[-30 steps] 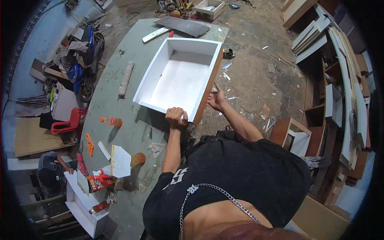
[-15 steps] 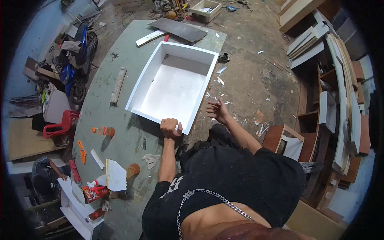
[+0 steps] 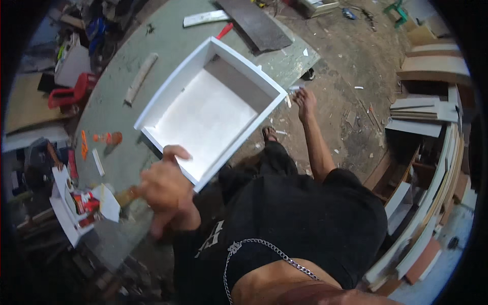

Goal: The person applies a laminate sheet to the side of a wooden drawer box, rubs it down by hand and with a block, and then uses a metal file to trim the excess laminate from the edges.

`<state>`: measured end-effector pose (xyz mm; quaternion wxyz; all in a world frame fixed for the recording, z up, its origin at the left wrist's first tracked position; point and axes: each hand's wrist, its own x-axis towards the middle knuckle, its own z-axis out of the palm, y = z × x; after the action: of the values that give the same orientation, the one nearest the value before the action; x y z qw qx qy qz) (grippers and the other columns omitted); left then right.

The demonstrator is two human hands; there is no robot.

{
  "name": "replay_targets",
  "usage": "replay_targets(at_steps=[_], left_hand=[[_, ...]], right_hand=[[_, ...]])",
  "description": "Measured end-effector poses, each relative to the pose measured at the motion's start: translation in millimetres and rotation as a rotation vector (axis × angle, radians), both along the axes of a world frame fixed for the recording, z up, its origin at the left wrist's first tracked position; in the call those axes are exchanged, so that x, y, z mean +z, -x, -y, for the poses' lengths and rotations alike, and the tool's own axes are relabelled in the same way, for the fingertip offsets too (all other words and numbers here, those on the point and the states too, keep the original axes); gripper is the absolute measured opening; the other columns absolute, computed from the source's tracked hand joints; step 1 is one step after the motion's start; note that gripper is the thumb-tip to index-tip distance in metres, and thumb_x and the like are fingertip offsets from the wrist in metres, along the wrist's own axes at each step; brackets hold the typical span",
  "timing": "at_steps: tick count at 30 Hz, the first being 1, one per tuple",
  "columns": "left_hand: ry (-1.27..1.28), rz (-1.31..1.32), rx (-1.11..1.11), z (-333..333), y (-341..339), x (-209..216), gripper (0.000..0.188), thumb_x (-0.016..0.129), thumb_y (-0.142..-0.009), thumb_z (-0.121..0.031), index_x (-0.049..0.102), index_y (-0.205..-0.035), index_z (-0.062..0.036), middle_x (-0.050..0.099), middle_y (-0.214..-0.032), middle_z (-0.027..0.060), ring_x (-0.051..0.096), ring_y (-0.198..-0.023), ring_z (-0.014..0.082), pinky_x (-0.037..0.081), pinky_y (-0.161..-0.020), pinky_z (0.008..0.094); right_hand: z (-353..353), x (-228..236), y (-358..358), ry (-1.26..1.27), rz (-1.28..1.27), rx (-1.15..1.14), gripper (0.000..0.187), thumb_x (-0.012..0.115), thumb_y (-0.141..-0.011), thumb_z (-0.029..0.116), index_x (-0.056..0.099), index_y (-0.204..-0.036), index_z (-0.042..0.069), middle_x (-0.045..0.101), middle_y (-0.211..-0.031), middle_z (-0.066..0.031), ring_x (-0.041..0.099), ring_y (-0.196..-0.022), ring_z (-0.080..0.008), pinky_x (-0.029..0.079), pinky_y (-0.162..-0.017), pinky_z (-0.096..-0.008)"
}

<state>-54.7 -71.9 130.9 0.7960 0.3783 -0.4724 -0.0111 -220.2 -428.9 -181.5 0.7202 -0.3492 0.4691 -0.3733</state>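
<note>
Green table (image 3: 173, 48), worn top, fills the upper left to middle. White box (image 3: 208, 112) is on it, open side up, close in front of the person; its near right side sticks out past the table edge. Dark board (image 3: 254, 25) lies flat beyond the box, at the far end. Left hand (image 3: 165, 185) is at the box's near left wall, motion-blurred; one finger pokes out over the rim, others look folded; can't tell if it touches. Right hand (image 3: 305, 104) is in the air off the box's right corner, apart from it, holding nothing visible; fingers bunched, slightly curled. Pale stick (image 3: 141, 79) lies left of the box. White strip (image 3: 206, 19) lies beside the board. Orange bottle (image 3: 108, 138) is on the table's left part, orange tool (image 3: 84, 145) just beside it.
</note>
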Motion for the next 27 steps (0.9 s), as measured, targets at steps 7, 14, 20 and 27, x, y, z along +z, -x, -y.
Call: replay_targets(at_steps=[7, 14, 20, 27], left_hand=[[0.473, -0.076, -0.677, 124, 79, 103, 0.044, 0.064, -0.082, -0.052, 0.060, -0.073, -0.0098, 0.057, -0.065, 0.0006, 0.052, -0.055, 0.0151, 0.044, -0.073, 0.0353], [0.600, -0.140, -0.825, 169, 104, 108, 0.046, 0.064, -0.082, -0.054, 0.059, -0.071, -0.0091, 0.056, -0.065, 0.0016, 0.051, -0.055, 0.0157, 0.044, -0.073, 0.0361], [0.639, -0.143, -0.857, 173, 106, 103, 0.048, 0.064, -0.081, -0.055, 0.058, -0.070, -0.0086, 0.056, -0.066, 0.0025, 0.051, -0.055, 0.0163, 0.045, -0.072, 0.0368], [0.650, -0.136, -0.860, 167, 107, 103, 0.051, 0.063, -0.081, -0.057, 0.057, -0.069, -0.0079, 0.055, -0.066, 0.0035, 0.050, -0.055, 0.0169, 0.045, -0.071, 0.0376]], right_hand=[[48, 28, -28, 0.052, 0.015, 0.243, 0.015, 0.061, -0.090, 0.016, 0.058, -0.098, 0.004, 0.065, -0.080, -0.0086, 0.063, -0.065, -0.0155, 0.051, -0.057, -0.0265], [56, 6, 16, 0.002, -0.156, 0.258, 0.015, 0.060, -0.092, 0.015, 0.057, -0.101, 0.003, 0.064, -0.079, -0.0074, 0.062, -0.063, -0.0148, 0.052, -0.057, -0.0276], [82, 3, 21, 0.024, -0.123, 0.253, 0.016, 0.062, -0.091, 0.017, 0.057, -0.099, 0.003, 0.064, -0.079, -0.0072, 0.062, -0.065, -0.0150, 0.052, -0.057, -0.0276], [80, 23, 4, 0.080, -0.040, 0.247, 0.014, 0.061, -0.091, 0.015, 0.058, -0.098, 0.003, 0.064, -0.079, -0.0075, 0.061, -0.064, -0.0135, 0.052, -0.056, -0.0263]])
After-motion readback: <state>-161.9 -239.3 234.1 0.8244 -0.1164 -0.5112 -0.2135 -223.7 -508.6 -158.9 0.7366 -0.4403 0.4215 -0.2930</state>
